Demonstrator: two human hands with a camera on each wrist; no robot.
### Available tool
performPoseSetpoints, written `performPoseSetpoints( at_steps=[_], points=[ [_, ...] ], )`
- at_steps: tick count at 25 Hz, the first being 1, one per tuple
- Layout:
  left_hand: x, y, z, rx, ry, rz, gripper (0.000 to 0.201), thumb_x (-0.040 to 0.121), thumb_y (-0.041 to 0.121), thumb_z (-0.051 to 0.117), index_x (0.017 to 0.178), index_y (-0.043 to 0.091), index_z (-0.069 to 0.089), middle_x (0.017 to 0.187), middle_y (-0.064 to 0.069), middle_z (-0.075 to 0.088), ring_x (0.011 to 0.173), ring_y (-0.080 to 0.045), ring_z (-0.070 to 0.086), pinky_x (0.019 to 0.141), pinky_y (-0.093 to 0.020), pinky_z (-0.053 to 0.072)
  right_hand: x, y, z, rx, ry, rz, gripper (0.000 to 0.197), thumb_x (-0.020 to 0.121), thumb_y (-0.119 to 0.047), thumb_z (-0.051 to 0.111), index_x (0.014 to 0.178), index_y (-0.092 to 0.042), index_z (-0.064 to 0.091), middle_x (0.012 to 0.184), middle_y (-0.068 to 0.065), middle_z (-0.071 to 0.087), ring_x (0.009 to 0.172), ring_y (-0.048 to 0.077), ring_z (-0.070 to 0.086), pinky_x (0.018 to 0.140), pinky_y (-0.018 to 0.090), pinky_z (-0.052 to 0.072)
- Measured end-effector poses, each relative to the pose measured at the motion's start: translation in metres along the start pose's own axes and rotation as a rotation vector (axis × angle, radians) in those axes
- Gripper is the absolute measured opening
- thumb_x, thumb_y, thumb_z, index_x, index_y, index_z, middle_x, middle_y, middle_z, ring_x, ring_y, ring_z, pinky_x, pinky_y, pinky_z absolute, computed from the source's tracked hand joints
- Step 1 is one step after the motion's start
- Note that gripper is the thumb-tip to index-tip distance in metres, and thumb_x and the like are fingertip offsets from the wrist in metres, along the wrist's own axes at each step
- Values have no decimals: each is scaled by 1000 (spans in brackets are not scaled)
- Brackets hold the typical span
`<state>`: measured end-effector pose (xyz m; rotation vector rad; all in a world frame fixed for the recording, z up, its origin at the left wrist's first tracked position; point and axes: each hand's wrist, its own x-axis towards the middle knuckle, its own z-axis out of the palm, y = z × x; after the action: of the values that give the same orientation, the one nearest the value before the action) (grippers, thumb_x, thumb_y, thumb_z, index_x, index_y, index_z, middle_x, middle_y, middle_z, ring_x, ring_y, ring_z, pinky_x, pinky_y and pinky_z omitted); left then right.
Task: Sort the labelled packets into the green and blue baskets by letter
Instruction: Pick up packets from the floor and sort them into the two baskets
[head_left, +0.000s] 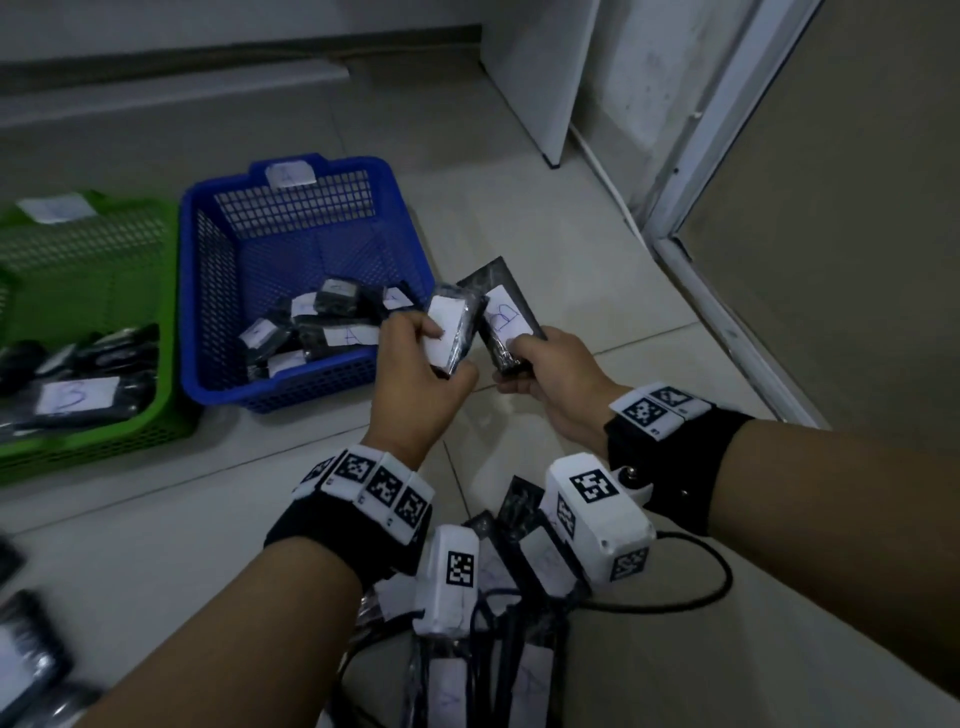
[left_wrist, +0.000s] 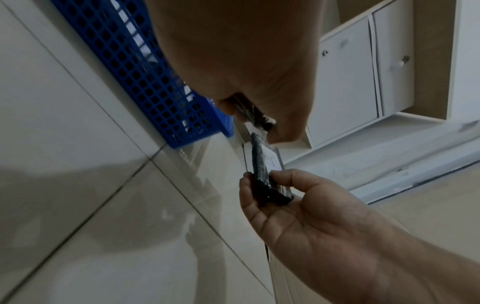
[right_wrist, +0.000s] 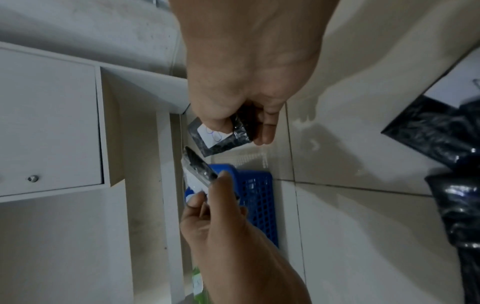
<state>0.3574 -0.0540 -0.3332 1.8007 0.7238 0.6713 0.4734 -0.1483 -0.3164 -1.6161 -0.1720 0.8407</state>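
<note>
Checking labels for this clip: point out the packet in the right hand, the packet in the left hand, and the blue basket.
packet in the right hand (head_left: 506, 317), head view, on its white label.
packet in the left hand (head_left: 445, 332), head view, on its white label.
blue basket (head_left: 306, 387), head view, on its near wall.

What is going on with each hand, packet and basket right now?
Left hand: grips a packet.
Left packet: held up, its letter hidden.
Right hand: pinches a packet.
Right packet: held up, label reads B.
Blue basket: tagged A, packets piled at its near end.
Green basket: partly filled, one packet inside reads B.
Packets on the floor: loose, unsorted.
</note>
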Motion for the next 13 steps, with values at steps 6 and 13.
performPoseSetpoints(
  at_steps=[6, 13],
  points=[
    [2, 0, -59, 16, 137, 36, 73, 70, 8, 75, 131, 14, 37, 124, 0, 51, 110, -7, 53, 96, -18, 45, -11, -16, 51, 32, -85, -35, 21, 89, 0, 48, 107, 5, 57, 79, 15, 58, 60, 23, 56, 56, 31, 52],
    [26, -27, -119, 511, 296, -34, 74, 72, 20, 74, 138, 15, 42, 130, -11, 40, 115, -26, 41, 100, -29, 34, -10, -20, 94, -19, -91, -30, 14, 92, -7, 48, 102, -3, 56, 75, 10, 59, 57, 22, 54, 54, 31, 48]
  ],
)
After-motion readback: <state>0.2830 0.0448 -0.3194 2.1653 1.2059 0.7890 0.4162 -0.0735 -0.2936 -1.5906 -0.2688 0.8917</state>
